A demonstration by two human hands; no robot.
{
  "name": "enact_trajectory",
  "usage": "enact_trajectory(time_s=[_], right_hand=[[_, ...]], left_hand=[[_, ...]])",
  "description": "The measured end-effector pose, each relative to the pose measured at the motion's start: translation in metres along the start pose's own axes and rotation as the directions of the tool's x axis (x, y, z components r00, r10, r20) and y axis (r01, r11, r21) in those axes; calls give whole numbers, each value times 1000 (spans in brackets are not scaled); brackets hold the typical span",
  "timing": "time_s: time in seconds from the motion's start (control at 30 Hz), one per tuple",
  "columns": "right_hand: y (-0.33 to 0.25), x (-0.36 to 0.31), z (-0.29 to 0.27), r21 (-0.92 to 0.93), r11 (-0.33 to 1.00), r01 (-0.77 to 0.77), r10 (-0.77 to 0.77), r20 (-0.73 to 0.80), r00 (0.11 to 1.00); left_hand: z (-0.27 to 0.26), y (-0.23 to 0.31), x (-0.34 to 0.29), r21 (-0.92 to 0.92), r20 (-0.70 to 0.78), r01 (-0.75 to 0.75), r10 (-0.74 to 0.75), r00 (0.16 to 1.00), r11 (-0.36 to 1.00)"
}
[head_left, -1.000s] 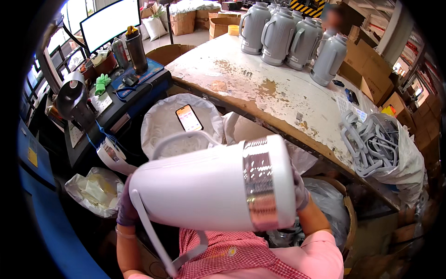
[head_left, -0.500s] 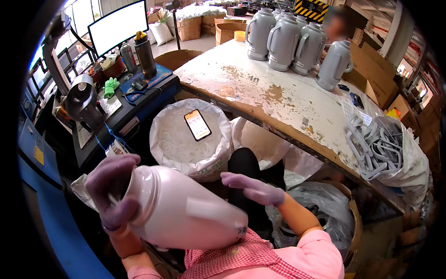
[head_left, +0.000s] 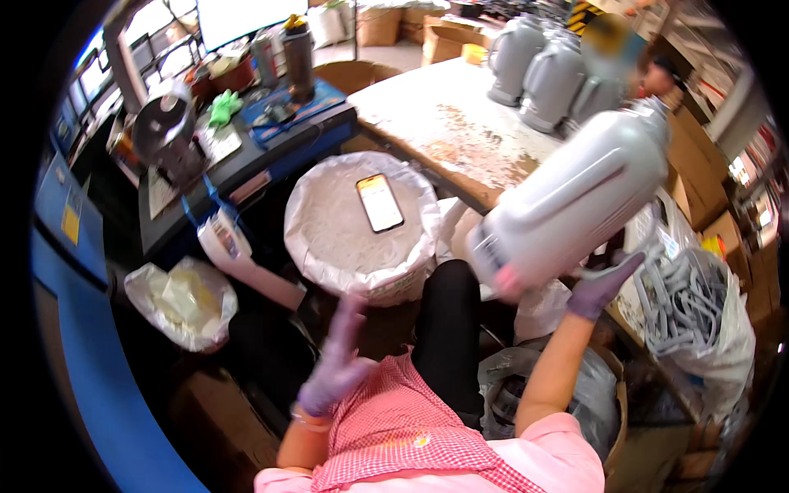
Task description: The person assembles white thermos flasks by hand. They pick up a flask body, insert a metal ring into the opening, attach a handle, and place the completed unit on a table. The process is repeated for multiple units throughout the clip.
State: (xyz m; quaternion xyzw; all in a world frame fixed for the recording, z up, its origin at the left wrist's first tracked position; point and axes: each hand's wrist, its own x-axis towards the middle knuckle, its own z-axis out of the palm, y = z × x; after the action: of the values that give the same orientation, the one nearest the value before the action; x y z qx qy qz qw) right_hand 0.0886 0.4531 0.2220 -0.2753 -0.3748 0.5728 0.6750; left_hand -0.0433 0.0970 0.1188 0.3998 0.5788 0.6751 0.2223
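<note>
A grey thermos flask (head_left: 575,197) is tilted in the air in front of me to the right, its base toward the lower left and its neck toward the upper right. Along its underside a slim grey handle shows, and my right hand (head_left: 604,289), in a purple glove, grips there; the flask partly hides the fingers. My left hand (head_left: 337,361), gloved the same way, is raised above my lap, fingers spread and holding nothing. Motion blurs both the hand and the flask.
More grey flasks (head_left: 549,82) stand on the worn white table (head_left: 436,107). A bag of grey handles (head_left: 682,304) hangs at its right end. A lined sack (head_left: 320,222) carries a phone (head_left: 380,203). At left are a small bag-lined bin (head_left: 201,308) and a dark desk (head_left: 263,152). A person is behind the table.
My left hand has let go of the flask it held at the mouth. My right hand has moved rightward and up, and a flask is now tilted there. The view has shifted.
</note>
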Motion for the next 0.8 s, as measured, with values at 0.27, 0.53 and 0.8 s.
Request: enact_trajectory(time_s=[0.27,0.53,0.8], right_hand=[[139,333,-82,-595,-300,746,-608,722,331],[182,306,36,-640,448,624,-210,603,769],[157,166,40,-528,469,708,39,813,581]], left_hand=[[-158,1,-201,-94,-982,234,-129,136,968],[-16,-139,-624,-636,-607,606,174,-775,479],[24,-225,-609,-841,-147,-17,-258,-955,541]])
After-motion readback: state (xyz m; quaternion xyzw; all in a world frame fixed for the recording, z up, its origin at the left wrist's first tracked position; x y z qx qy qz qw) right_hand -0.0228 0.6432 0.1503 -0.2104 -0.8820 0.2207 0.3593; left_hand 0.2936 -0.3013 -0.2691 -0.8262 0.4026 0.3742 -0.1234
